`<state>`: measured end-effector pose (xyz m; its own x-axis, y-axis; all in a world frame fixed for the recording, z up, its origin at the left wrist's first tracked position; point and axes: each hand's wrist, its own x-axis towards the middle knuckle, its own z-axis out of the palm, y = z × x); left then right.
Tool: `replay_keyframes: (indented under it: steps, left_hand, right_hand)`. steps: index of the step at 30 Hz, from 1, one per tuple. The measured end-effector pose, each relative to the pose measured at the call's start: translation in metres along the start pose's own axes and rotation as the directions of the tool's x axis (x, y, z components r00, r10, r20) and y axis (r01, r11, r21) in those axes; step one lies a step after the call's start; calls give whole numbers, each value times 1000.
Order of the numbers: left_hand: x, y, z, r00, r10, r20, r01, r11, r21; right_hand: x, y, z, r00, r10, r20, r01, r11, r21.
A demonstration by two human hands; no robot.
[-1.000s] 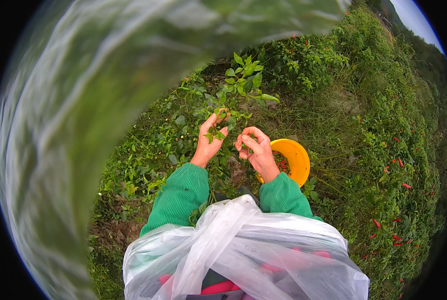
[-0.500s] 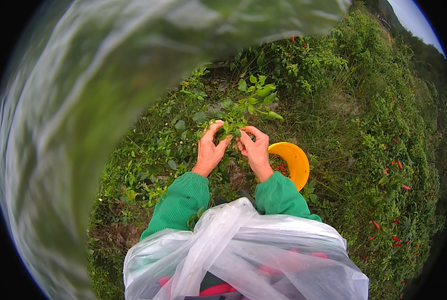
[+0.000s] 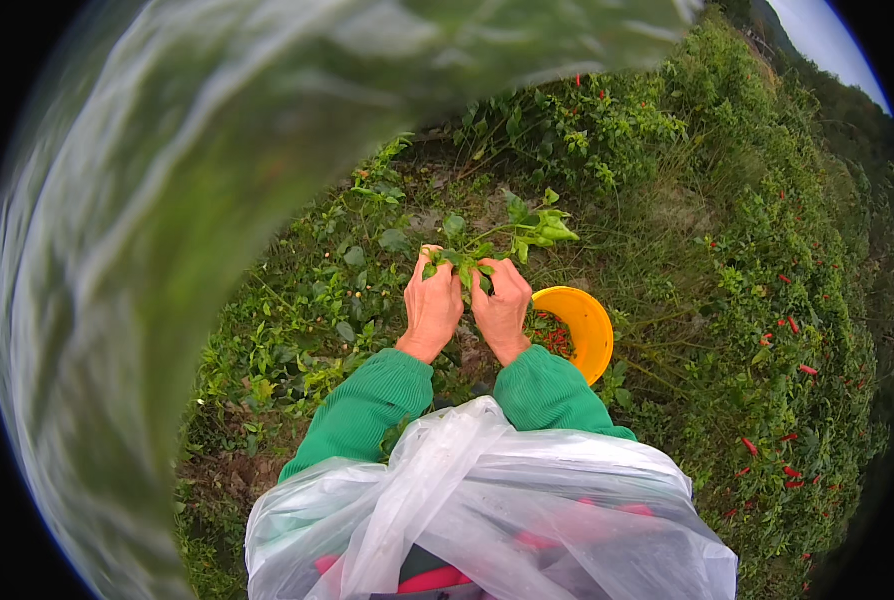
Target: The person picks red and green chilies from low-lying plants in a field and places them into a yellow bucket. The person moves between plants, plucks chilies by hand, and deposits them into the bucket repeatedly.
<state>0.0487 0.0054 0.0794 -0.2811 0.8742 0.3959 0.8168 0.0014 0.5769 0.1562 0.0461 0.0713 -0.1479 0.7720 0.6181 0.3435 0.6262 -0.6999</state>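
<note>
A leafy green pepper branch (image 3: 542,231) sticks up between my hands, its pale leaves leaning out to the right. My left hand (image 3: 433,308) is closed on the leaves at the lower part of it, seen from its back. Close beside it, my right hand (image 3: 502,310) pinches the same branch with curled fingers. Whatever small parts the fingertips press on are hidden among the leaves. Just right of my right hand stands a yellow bucket (image 3: 594,335), with many small red chili peppers (image 3: 555,338) inside.
Pepper plants (image 3: 757,330) with red chilies cover the right side, and more bushes (image 3: 592,125) grow ahead. Low leafy plants (image 3: 307,320) spread to the left. A blurred clear plastic sheet (image 3: 97,280) blocks the upper left. More clear plastic (image 3: 567,500) wraps my body.
My left hand has turned so that its back shows, and its fingers have closed on the branch. Both hands have drawn closer together. The branch's leafy tip has swung down and right.
</note>
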Motion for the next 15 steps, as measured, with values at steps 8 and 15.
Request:
replay_keyframes:
  steps: [8, 15]
  left_hand:
    - [5, -3, -2, 978, -207, 27, 205, 929, -310]
    - [3, 2, -4, 987, -123, 100, 150, 925, -350]
  right_hand:
    - [15, 3, -31, 666, 515, 539, -613, -33, 790]
    - [21, -15, -33, 807, 364, 465, -587, 413, 696]
